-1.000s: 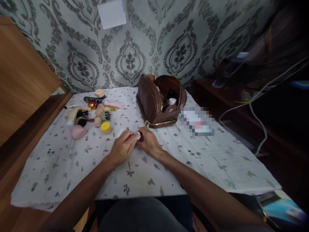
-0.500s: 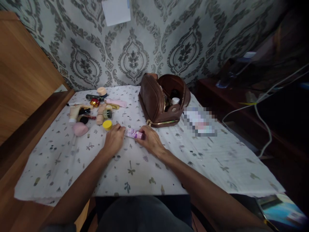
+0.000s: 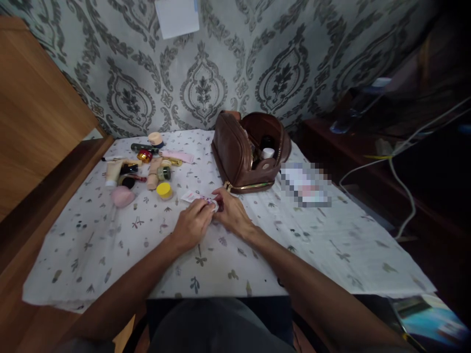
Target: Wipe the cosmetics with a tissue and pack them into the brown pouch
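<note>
A small white and purple tube (image 3: 189, 196) lies across between my hands above the patterned cloth, its flat end pointing left. My left hand (image 3: 194, 221) is closed on the tube's body near its cap end. The fingers of my right hand (image 3: 230, 211) are closed round the dark cap end, which they partly hide. Left of the hands a yellow-lidded jar (image 3: 164, 190) stands on the cloth. Just behind my right hand sits an open brown bag (image 3: 231, 154) with a white-capped container (image 3: 267, 153) and dark items inside.
Several cosmetics stand or lie at the left back, among them a pink sponge (image 3: 123, 196), a cream tube (image 3: 112, 173) and a pink tube (image 3: 177, 156). A blurred flat item (image 3: 306, 185) lies right of the bag. White cables (image 3: 399, 186) hang at the right.
My left hand has moved right and toward me, from the tube's flat end to its cap end. My right hand has stayed at the cap.
</note>
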`<state>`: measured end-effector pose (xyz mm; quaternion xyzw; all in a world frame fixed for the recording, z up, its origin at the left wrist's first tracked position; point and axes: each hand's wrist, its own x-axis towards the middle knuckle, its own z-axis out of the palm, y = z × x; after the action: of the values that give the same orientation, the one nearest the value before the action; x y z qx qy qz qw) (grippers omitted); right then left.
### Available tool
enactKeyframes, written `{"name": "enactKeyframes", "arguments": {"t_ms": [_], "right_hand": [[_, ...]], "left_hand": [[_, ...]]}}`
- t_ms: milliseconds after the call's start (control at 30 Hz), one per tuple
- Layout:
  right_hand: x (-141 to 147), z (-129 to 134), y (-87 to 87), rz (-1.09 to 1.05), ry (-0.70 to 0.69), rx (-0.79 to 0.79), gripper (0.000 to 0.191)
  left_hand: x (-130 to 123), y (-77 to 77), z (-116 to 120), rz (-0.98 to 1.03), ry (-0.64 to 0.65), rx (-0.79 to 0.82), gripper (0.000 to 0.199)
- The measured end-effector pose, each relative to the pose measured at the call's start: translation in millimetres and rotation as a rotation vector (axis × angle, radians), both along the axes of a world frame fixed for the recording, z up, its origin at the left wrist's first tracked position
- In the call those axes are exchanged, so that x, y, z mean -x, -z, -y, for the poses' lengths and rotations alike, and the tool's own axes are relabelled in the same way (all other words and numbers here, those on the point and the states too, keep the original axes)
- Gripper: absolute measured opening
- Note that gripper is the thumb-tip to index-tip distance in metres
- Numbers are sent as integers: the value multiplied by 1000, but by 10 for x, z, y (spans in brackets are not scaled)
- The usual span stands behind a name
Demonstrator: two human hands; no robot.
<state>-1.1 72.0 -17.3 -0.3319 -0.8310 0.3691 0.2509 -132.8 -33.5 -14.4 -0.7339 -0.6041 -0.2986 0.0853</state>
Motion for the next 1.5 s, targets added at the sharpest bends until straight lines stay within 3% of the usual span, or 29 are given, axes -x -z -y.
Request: {"name": "enactKeyframes", "arguments": {"t_ms": [400,500,600,700,833,1033,1133,1233,1367,1433,1500], "right_hand": [[5,29,-45,-27,-11,-88,16],[7,33,-54,-50,-8,-43,13],[7,35,-68,-101,14,60,13],[6,40,-76,-143,43,94,12],[3,52,-74,-150,31,83,7],[3,52,-62,-165,40,23,8],[5,46,-48,-177,35,54,13],[11,26,-16,-239,10,162,20],[35,-33,44,-360,-28,389,25],[48,-55,57,-395,-28,491,25],[58,-58,52,-419,-27,564,26]], "left_hand": [[509,-100,-107,-138,-481,211,27],[445,-133,-86,-63,-414,98,27],[255,-146,-40,30,-214,-39,29],[74,-120,-4,38,-67,-63,30],[80,-70,-24,1,-114,-9,30],[462,-110,-93,-39,-392,19,30],[551,-140,-99,-2,-438,-27,30],[456,-140,-80,50,-336,-109,30],[162,-97,-45,65,-52,-127,29],[67,-76,-45,53,-7,-101,30],[70,-65,-62,57,-47,-80,31]]}}
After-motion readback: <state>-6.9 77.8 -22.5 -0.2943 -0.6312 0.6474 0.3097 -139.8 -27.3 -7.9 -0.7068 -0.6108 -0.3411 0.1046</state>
